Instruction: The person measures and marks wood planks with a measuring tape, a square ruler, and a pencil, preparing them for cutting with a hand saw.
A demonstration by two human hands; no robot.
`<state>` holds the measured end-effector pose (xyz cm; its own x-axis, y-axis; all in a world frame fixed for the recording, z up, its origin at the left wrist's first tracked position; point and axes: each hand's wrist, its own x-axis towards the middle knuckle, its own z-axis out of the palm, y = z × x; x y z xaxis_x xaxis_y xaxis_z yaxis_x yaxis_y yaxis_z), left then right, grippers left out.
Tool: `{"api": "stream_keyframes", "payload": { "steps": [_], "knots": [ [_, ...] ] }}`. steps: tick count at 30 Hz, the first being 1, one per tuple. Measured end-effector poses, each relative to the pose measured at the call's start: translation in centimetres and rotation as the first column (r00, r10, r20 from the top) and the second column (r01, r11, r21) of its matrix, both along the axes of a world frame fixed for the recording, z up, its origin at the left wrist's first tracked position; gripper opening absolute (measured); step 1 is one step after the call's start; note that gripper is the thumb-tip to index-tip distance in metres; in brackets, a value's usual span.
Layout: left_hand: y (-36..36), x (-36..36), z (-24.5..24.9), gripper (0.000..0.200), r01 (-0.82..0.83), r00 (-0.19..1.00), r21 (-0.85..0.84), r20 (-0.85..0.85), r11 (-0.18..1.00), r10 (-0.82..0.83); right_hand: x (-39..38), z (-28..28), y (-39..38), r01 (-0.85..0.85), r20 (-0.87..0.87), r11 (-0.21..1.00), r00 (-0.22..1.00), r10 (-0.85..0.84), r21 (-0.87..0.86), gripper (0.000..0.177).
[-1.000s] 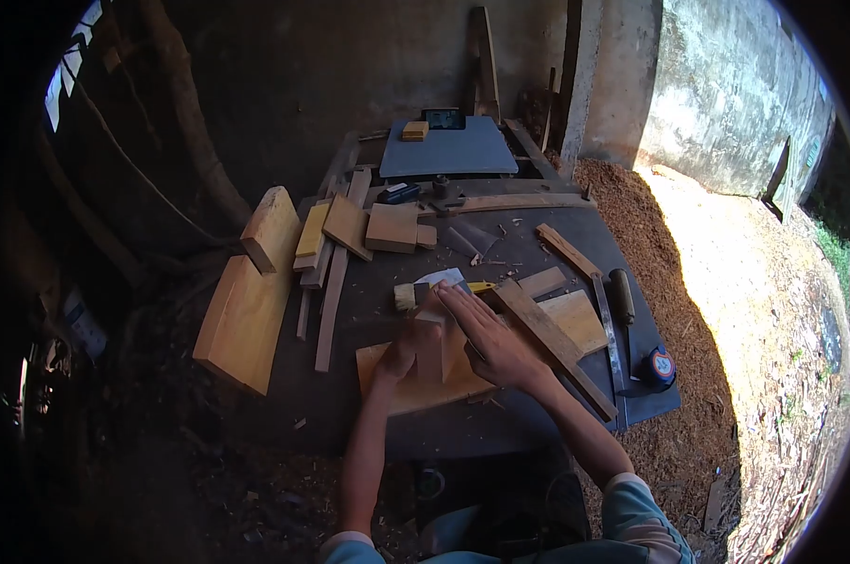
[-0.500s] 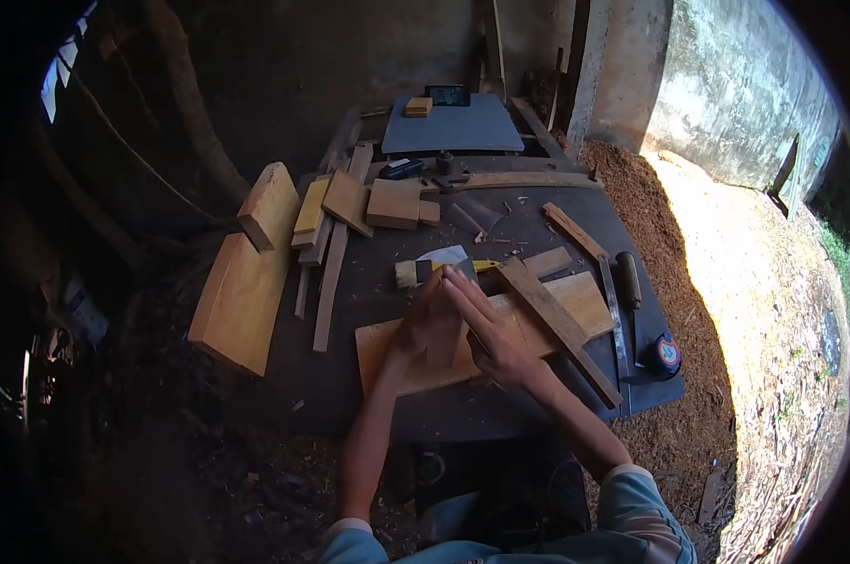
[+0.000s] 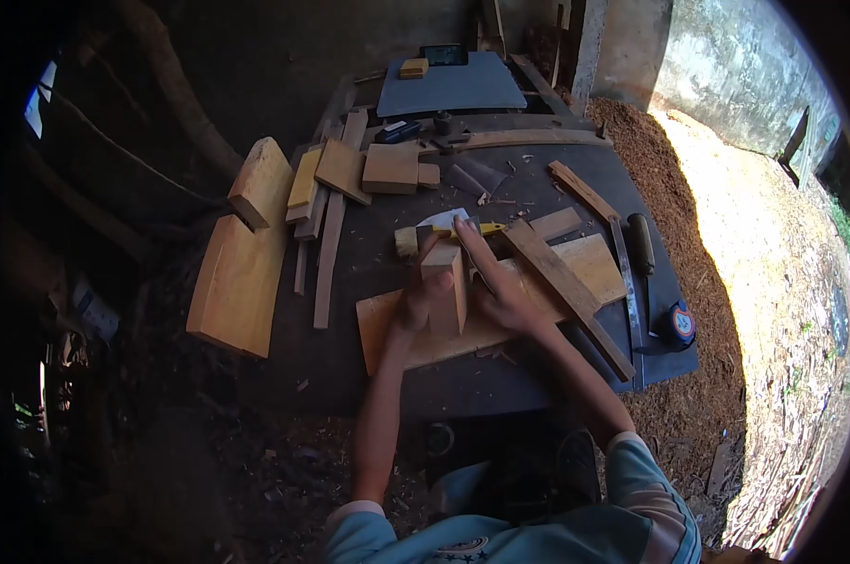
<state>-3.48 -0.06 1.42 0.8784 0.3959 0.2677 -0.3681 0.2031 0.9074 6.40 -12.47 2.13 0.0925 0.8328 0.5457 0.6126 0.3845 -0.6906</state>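
Note:
An upright wooden block stands over a light board on the dark work table. My left hand is wrapped round the block's left side, its thumb across the near face. On the other side, my right hand has its fingers stretched out and pointing away, close beside the block; whether they touch it cannot be made out. Just beyond my hands lies a brush with pale bristles, its middle partly hidden. A narrow wooden strip rests across the board to the right.
At the right edge are a tape measure, a metal ruler and a dark-handled tool. Several wood pieces lie at the left, near a large notched block. A grey panel sits at the back.
My fingertips, earlier together over the top of the block, have parted. My right hand has shifted slightly right, exposing more of the block. The camera view has tilted a little.

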Motion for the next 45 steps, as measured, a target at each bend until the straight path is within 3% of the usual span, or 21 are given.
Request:
{"api": "stream_keyframes", "payload": {
  "steps": [5,7,8,10,13,16,19,22,23,25,28,29,32,34,37,40,41,44,45],
  "knots": [
    [-0.7,-0.7,-0.6,0.083,-0.043,0.998,0.069,-0.043,0.997,0.046,1.4,0.9,0.4,0.027,0.022,0.998,0.999,-0.026,-0.049,0.083],
    [1.3,-0.9,-0.4,0.086,0.082,0.990,0.055,-0.120,0.995,-0.075,3.5,-0.2,-0.1,-0.022,-0.207,0.977,0.978,-0.023,-0.212,0.080],
    [2.0,-0.7,0.3,0.086,0.074,0.991,0.127,-0.120,0.989,-0.058,3.6,0.1,-0.4,-0.075,-0.305,0.956,0.952,-0.016,-0.283,0.079],
    [1.7,-1.2,0.9,0.087,0.055,0.991,0.233,-0.132,0.971,-0.025,3.0,-0.4,-1.4,0.051,-0.192,0.978,0.977,-0.091,-0.201,0.079],
    [3.1,-2.8,2.4,0.082,-0.001,0.962,0.077,-0.272,0.997,0.022,2.6,-0.5,-2.3,0.089,-0.088,0.979,0.990,-0.107,-0.183,0.084],
    [3.2,-3.6,2.5,0.068,-0.120,0.991,0.440,0.006,0.890,0.131,1.8,0.4,-2.2,0.024,-0.057,0.979,0.998,-0.036,-0.202,0.087],
    [1.9,-2.9,3.3,0.051,-0.342,0.906,0.505,-0.046,0.792,0.421,1.3,0.7,-1.4,0.013,-0.154,0.979,0.987,-0.045,-0.202,0.087],
    [2.0,-1.9,1.9,0.031,-0.432,0.857,0.066,-0.280,0.900,0.432,1.0,1.0,-0.5,0.060,-0.206,0.988,0.975,-0.088,-0.139,0.076],
    [2.7,-1.7,0.8,0.027,-0.431,0.856,0.023,-0.308,0.902,0.416,0.9,1.0,-0.1,0.080,-0.211,0.991,0.972,-0.101,-0.108,0.071],
    [3.4,-1.1,-0.6,0.022,-0.424,0.854,-0.067,-0.362,0.903,0.374,0.3,0.9,0.8,0.135,0.056,0.963,0.990,-0.126,-0.232,0.063],
    [3.2,-1.0,-1.0,0.026,-0.458,0.808,0.178,-0.326,0.871,0.491,-0.4,0.4,1.9,0.255,0.333,0.901,0.933,-0.134,-0.352,0.064],
    [3.3,-1.1,-0.9,0.026,-0.452,0.815,0.156,-0.327,0.878,0.478,-0.6,0.2,2.1,0.296,0.405,0.877,0.905,-0.130,-0.379,0.066],
    [3.1,-1.1,-0.9,0.025,-0.454,0.837,0.036,-0.325,0.890,0.440,-0.8,-0.2,2.0,0.322,0.415,0.892,0.893,-0.174,-0.318,0.068],
    [2.2,-0.7,-0.2,0.026,-0.459,0.856,-0.092,-0.311,0.884,0.412,-0.7,-0.7,2.0,0.298,0.265,0.900,0.940,-0.217,-0.319,0.063],
    [0.5,-0.3,1.3,0.022,-0.478,0.850,0.130,-0.183,0.869,0.495,0.4,-1.3,1.7,0.184,-0.082,0.936,0.973,-0.217,-0.301,0.056],
    [-0.1,0.3,0.0,0.024,-0.457,0.874,0.228,-0.065,0.859,0.482,0.0,-0.3,1.5,0.055,-0.311,0.865,0.920,-0.238,-0.498,0.057],
    [-0.4,0.2,-0.3,0.028,-0.473,0.855,0.299,-0.073,0.829,0.514,-0.3,0.4,1.5,-0.030,-0.422,0.892,0.888,-0.183,-0.451,0.057],
    [-1.0,0.4,0.2,0.028,-0.509,0.855,0.156,-0.014,0.846,0.518,-0.6,0.5,1.1,-0.203,-0.634,0.836,0.745,-0.206,-0.510,0.056],
    [-0.9,0.5,0.1,0.028,-0.514,0.853,0.150,-0.013,0.845,0.521,-1.0,1.3,0.8,-0.159,-0.603,0.881,0.781,-0.164,-0.445,0.056]
  ]
}}
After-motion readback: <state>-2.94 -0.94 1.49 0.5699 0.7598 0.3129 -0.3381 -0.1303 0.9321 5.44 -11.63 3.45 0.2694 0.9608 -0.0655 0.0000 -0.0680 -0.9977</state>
